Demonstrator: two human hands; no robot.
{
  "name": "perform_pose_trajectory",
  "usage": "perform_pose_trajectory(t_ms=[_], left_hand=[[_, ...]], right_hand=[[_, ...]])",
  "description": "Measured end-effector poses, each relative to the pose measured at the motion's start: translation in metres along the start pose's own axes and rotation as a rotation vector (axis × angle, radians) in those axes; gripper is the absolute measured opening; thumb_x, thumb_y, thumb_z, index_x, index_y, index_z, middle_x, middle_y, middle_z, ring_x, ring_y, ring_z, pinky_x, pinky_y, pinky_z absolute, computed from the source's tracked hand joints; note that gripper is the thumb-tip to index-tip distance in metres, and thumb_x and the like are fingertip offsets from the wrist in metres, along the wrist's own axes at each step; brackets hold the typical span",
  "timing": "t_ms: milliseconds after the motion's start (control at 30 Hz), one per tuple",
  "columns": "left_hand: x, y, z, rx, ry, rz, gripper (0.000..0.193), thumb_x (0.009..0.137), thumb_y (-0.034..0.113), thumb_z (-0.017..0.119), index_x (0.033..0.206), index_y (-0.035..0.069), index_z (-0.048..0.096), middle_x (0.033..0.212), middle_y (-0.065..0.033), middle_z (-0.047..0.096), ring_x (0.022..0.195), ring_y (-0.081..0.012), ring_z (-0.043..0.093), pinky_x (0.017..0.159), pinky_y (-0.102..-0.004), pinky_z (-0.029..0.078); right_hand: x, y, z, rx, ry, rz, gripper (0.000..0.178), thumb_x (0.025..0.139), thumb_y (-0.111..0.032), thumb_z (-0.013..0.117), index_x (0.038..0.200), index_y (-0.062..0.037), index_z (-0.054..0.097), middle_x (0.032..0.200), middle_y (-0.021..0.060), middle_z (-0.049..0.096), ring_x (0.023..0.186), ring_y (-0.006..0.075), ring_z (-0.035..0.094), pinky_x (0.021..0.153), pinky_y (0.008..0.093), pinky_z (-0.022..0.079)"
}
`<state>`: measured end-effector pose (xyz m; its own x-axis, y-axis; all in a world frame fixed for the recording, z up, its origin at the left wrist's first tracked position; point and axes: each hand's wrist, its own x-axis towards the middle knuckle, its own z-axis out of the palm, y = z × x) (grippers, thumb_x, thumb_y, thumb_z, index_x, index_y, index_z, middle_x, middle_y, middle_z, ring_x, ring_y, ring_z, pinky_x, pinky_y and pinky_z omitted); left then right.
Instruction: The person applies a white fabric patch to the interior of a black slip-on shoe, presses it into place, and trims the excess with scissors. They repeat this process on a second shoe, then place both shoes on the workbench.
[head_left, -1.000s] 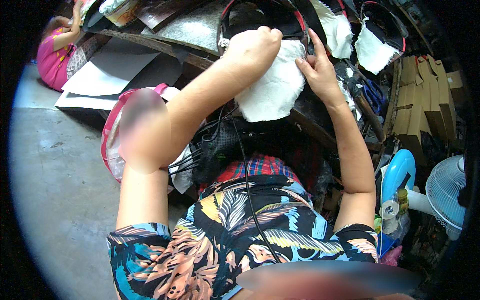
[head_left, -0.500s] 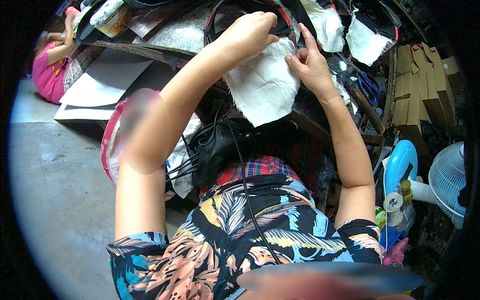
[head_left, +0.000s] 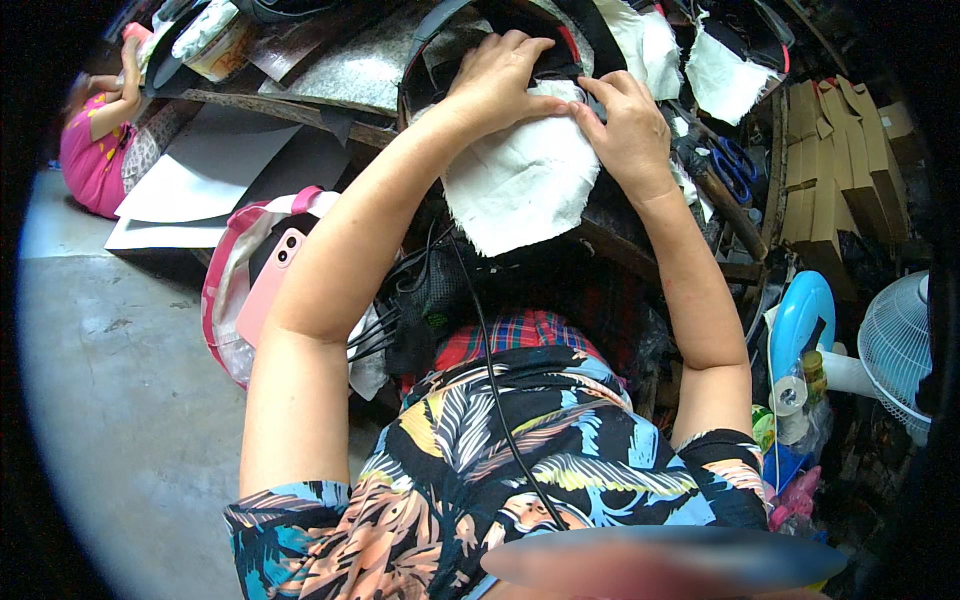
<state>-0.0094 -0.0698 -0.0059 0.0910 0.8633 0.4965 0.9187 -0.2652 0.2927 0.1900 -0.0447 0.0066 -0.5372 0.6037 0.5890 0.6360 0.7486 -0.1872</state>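
A white cloth with frayed edges hangs toward me from a black curved piece with red trim; I cannot tell what the whole article is. My left hand lies over the cloth's upper left part, fingers stretched apart, thumb pressed on its top edge. At the upper right corner, my right hand is closed, thumb and index finger pinching the cloth's edge close to my left thumb. Two similar white cloths, one at the top right and another beside it, lie on dark pieces.
Blue-handled scissors lie right of my right hand. Flat brown cartons stand farther right, above a white fan. Left are white sheets, a tub and a pink phone in a pink-rimmed bag. Another person sits far left.
My left hand has come down and spread its fingers over the cloth. My right index finger, raised before, has bent down to the cloth's edge. The left forearm moved slightly right.
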Motion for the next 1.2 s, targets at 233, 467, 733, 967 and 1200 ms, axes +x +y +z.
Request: perform_pose_trajectory(t_ms=[233,467,733,967,1200], left_hand=[[0.013,-0.009,0.001,-0.147,-0.05,-0.095,0.067,0.067,0.046,0.078,0.122,0.01,0.069,0.118,-0.0153,0.064,0.114,-0.0327,0.061,0.1,-0.0437,0.047],[0.014,-0.006,0.003,-0.291,0.02,-0.208,0.031,0.076,0.032,0.072,0.092,0.007,0.077,0.096,-0.0144,0.068,0.09,-0.034,0.068,0.083,-0.0425,0.054],[0.016,-0.002,0.009,-0.183,0.069,-0.299,0.025,0.085,0.029,0.07,0.095,0.007,0.075,0.098,-0.0155,0.071,0.093,-0.0328,0.069,0.085,-0.043,0.053],[0.014,0.001,0.008,-0.237,0.085,-0.333,0.019,0.084,0.024,0.068,0.088,0.007,0.075,0.097,-0.0176,0.07,0.094,-0.0364,0.068,0.088,-0.0459,0.052],[0.013,0.005,0.007,-0.224,0.068,-0.349,0.018,0.086,0.022,0.068,0.09,0.006,0.075,0.097,-0.0172,0.071,0.094,-0.0363,0.068,0.088,-0.047,0.052]], right_hand=[[0.006,0.004,0.006,0.175,-0.016,0.018,0.023,0.087,-0.029,0.071,0.101,-0.0117,0.078,0.099,0.0058,0.068,0.096,0.0249,0.067,0.082,0.0401,0.055],[0.032,0.029,0.025,0.545,-0.236,0.307,0.027,0.086,-0.031,0.076,0.097,-0.0074,0.078,0.09,0.009,0.076,0.077,0.0179,0.072,0.075,0.0304,0.056],[0.015,0.009,0.017,0.389,0.017,-0.064,0.018,0.085,-0.025,0.076,0.092,-0.0085,0.075,0.089,0.0048,0.071,0.076,0.0224,0.07,0.068,0.0313,0.055],[0.025,0.023,0.028,0.783,-0.048,0.255,0.024,0.09,-0.016,0.075,0.106,-0.0016,0.065,0.085,0.0073,0.071,0.073,0.0127,0.067,0.067,0.0255,0.054],[0.029,0.019,0.032,0.679,-0.091,0.283,0.032,0.091,-0.012,0.073,0.115,-0.0036,0.054,0.073,-0.0018,0.061,0.065,0.0045,0.054,0.058,0.0201,0.043]])
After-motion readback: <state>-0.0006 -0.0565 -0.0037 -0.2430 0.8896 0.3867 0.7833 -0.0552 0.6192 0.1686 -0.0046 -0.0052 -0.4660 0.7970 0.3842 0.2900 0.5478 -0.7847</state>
